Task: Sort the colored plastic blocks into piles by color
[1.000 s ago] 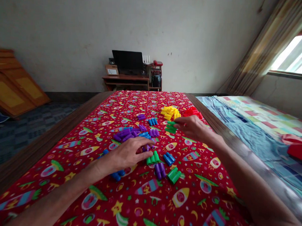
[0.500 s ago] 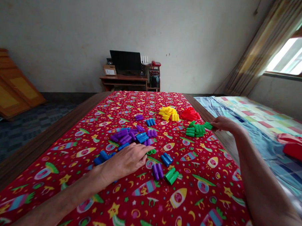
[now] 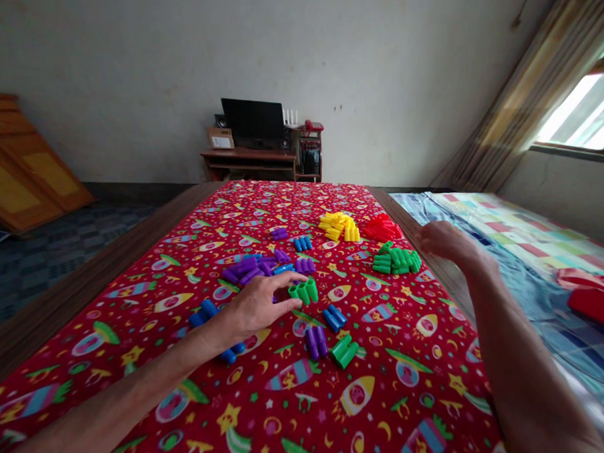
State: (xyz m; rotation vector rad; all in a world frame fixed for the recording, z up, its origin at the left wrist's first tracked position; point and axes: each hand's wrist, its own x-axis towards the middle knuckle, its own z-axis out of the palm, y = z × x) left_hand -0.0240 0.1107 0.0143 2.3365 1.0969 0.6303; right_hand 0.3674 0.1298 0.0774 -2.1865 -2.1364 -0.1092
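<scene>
My left hand [image 3: 257, 305] pinches a green plastic block [image 3: 304, 291] and holds it just above the red patterned tablecloth [image 3: 274, 399]. My right hand [image 3: 444, 241] hovers loosely curled, holding nothing, just right of a green pile [image 3: 397, 260] near the table's right edge. Behind the green pile lie a yellow pile [image 3: 339, 227] and a red pile [image 3: 383, 227]. Purple blocks [image 3: 250, 269] cluster beyond my left hand. Loose blue [image 3: 336, 317], purple [image 3: 317, 341] and green [image 3: 345, 351] blocks lie in front of it.
A wooden table border [image 3: 79, 283] frames the cloth. A bed with a patchwork sheet [image 3: 526, 243] sits to the right, with a red object [image 3: 596, 299] on it. A desk with a monitor [image 3: 258, 138] stands against the far wall. Wooden panels [image 3: 24, 174] lean at left.
My right hand set green blocks onto the green pile and lifted away empty. My left hand picked up a green block from the cloth.
</scene>
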